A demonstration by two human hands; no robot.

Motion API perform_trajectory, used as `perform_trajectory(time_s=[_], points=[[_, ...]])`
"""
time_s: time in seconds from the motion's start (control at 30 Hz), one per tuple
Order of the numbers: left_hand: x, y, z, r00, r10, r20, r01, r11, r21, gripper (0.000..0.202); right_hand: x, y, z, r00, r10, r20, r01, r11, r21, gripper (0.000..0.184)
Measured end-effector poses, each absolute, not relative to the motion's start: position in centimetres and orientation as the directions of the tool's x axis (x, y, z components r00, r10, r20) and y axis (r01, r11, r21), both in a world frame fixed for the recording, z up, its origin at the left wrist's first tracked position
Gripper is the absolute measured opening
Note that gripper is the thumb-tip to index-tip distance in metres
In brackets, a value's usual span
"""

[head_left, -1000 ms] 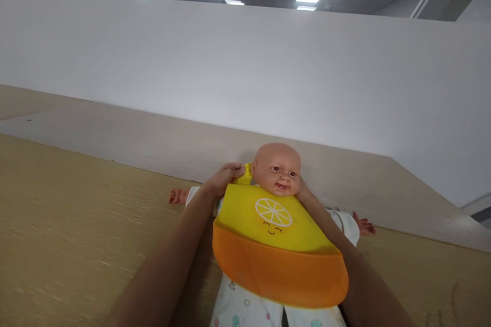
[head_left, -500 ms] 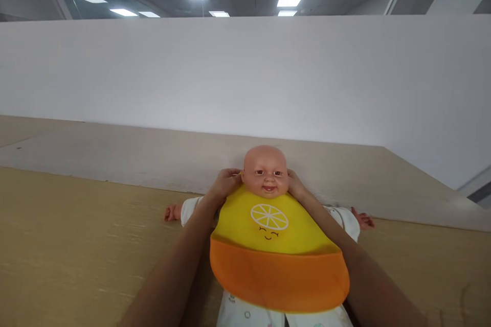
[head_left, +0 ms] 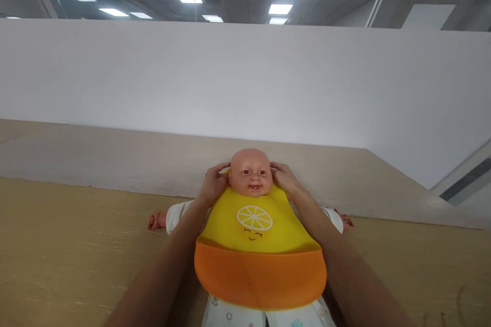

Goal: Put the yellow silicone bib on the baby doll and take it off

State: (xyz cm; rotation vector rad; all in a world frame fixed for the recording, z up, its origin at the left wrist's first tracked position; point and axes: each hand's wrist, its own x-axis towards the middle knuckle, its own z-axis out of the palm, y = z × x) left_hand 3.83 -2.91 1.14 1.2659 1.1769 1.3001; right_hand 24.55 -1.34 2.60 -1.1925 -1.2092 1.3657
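A bald baby doll (head_left: 250, 168) lies face up, dressed in white patterned clothes. A yellow silicone bib (head_left: 230, 214) with a citrus-slice print covers its chest, ending in an orange catch pocket (head_left: 261, 278). My left hand (head_left: 215, 181) is beside the doll's head at the left, fingers curled on the bib's neck strap. At the other side of the head, my right hand (head_left: 284, 178) grips the bib's upper edge by the neck. Its fingertips and the strap ends are partly hidden behind the head.
The doll lies on a wooden surface (head_left: 76, 235). Its arms stretch out sideways, with one doll hand (head_left: 157, 220) at the left. A pale raised board (head_left: 115, 156) runs behind the head, and a white partition (head_left: 192, 76) stands beyond it, with glass above.
The whole view has shifted, so the doll and hands appear further left. Both hands remain at the doll's neck, and the right hand's fingers show more beside the head.
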Motion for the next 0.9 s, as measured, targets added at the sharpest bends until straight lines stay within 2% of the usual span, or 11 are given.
perform_trajectory(time_s=[0.1, 0.3, 0.5, 0.63, 0.77, 0.9], points=[[3.8, -2.8, 1.1, -0.014, 0.993, 0.114, 0.07, -0.112, 0.991, 0.043, 24.5, -1.4, 2.7, -0.107, 0.992, -0.059, 0.003, -0.059, -0.998, 0.037], [3.8, -3.3, 2.1, -0.114, 0.976, 0.184, 0.361, -0.132, 0.923, 0.035, 24.5, -1.0, 2.2, -0.11, 0.994, 0.005, 0.023, 0.007, -1.0, 0.031], [3.9, -3.7, 2.8, -0.156, 0.952, 0.262, 0.498, -0.153, 0.853, 0.031, 24.5, -0.9, 2.0, -0.121, 0.992, -0.027, -0.007, -0.028, -1.0, 0.033], [3.8, -3.5, 2.7, -0.176, 0.954, 0.244, 0.417, -0.152, 0.896, 0.03, 24.6, -1.1, 2.5, -0.134, 0.989, -0.063, -0.03, -0.067, -0.997, 0.032], [3.5, -3.0, 2.4, -0.161, 0.978, 0.132, 0.236, -0.092, 0.967, 0.026, 24.7, -1.0, 2.4, -0.14, 0.988, -0.06, -0.007, -0.061, -0.998, 0.029], [3.4, -2.8, 1.9, -0.138, 0.99, 0.038, 0.163, -0.015, 0.986, 0.025, 24.8, -0.5, 1.2, -0.158, 0.986, -0.054, 0.005, -0.054, -0.999, 0.027]])
